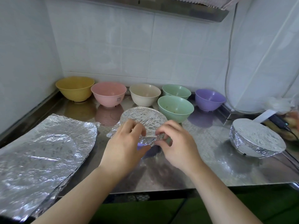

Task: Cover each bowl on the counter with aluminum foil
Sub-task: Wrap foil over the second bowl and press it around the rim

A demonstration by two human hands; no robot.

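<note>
foil (pixel 144 118): we're judging it thin, light, tear-prone; crimping at the rim edge
bowl (pixel 149 151): purple, sitting mid-tabletop (pixel 210 159), looking light
left hand (pixel 124 143): grip pinching foil edge
right hand (pixel 175 143): grip pinching same fold

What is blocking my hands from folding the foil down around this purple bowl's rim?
Nothing visible. Both the left hand and right hand already pinch the foil at the purple bowl's near edge; the nearest green bowl stands apart behind.
</note>
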